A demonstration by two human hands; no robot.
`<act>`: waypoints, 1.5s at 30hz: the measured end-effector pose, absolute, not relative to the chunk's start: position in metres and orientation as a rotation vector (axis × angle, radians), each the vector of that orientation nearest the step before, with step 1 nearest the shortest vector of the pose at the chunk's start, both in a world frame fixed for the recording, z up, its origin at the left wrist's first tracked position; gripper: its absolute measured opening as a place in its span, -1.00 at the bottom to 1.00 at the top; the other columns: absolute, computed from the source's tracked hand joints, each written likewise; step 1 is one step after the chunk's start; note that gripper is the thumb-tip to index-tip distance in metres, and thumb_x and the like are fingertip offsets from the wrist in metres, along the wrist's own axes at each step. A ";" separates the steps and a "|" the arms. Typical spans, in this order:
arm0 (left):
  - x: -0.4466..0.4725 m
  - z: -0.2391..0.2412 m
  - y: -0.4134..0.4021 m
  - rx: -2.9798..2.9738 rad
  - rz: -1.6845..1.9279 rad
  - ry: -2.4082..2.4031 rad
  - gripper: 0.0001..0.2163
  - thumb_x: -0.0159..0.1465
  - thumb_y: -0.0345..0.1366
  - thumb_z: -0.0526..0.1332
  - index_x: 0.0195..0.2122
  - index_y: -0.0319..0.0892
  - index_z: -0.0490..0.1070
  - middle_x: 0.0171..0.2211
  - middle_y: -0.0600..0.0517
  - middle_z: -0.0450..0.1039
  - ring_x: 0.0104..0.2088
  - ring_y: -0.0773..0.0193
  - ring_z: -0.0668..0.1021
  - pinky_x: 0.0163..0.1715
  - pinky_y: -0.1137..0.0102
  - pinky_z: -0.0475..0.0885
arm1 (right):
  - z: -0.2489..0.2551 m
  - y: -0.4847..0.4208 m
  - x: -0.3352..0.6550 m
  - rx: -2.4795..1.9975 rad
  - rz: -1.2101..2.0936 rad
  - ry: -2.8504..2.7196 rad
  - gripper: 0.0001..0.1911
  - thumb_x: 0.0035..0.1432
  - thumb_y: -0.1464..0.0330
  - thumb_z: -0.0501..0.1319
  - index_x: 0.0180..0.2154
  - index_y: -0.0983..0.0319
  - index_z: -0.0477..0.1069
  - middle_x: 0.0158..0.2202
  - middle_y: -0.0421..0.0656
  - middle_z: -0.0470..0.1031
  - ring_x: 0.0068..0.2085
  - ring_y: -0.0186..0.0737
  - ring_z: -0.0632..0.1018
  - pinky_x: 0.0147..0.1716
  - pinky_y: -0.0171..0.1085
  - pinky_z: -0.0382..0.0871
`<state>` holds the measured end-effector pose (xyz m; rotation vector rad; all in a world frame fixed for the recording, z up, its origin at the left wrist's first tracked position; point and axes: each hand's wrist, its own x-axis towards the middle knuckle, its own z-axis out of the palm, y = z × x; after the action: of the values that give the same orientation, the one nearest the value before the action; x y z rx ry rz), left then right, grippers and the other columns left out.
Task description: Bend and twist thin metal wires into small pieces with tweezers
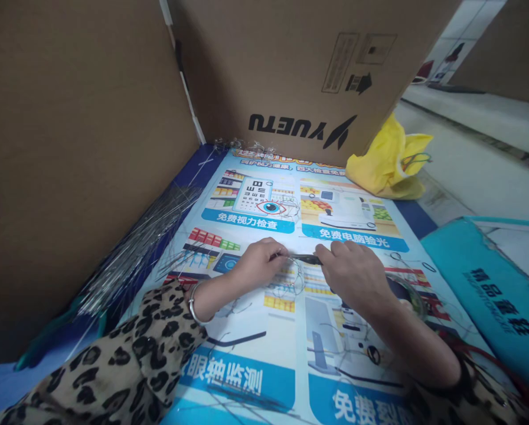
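Leopard-print sleeve fills lower left of frame. Mid-frame, my left hand pinches fine wire loop; my right hand wraps dark slim tool. Wire probably light, springy, easily kinked: pinch close to tool tip. Tool looks stiff, maybe slippery; hold handle end.

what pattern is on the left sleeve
Left sleeve: leopard print, dark spots on tan; head view.

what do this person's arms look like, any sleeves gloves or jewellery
The left sleeve is tan with dark leopard spots; the right sleeve, blurrier, matches. A silver-coloured bangle circles the left wrist. The left grip and right grip are ungloved.
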<state>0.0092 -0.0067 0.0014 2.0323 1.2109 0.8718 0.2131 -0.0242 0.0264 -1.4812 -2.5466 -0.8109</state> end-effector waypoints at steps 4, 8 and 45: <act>0.008 0.002 -0.006 2.061 0.860 1.182 -0.86 0.14 -0.44 0.09 -0.39 -0.17 0.43 -0.39 0.06 0.43 -0.30 0.34 0.45 -0.24 0.43 0.33 | 0.027 -0.024 0.213 -1.492 -0.795 -2.555 -0.89 0.10 0.43 0.06 -0.37 0.19 0.36 -0.53 -0.16 0.31 -0.43 -0.22 0.25 -0.45 -0.24 -0.15; 0.008 0.002 -0.005 2.078 0.851 1.169 -0.84 0.14 -0.46 0.08 -0.36 -0.16 0.43 -0.37 0.05 0.43 -0.29 0.34 0.45 -0.23 0.42 0.34 | 0.027 -0.024 0.213 -1.496 -0.785 -2.561 -0.89 0.10 0.44 0.06 -0.38 0.19 0.35 -0.52 -0.16 0.32 -0.42 -0.21 0.26 -0.45 -0.24 -0.15; 0.013 0.008 -0.015 2.184 0.771 1.353 -0.74 0.09 -0.48 0.01 -0.20 -0.12 0.29 -0.39 0.08 0.42 -0.38 0.35 0.45 -0.34 0.46 0.33 | 0.036 -0.032 0.209 -1.380 -0.956 -2.459 -0.77 0.10 0.48 0.05 -0.22 0.24 0.42 -0.53 -0.13 0.33 -0.44 -0.26 0.20 -0.46 -0.22 -0.16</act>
<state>0.0126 -0.0151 0.0080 2.1837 1.3534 0.7709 0.2087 -0.0316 0.0359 -1.3799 -2.4595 -0.9560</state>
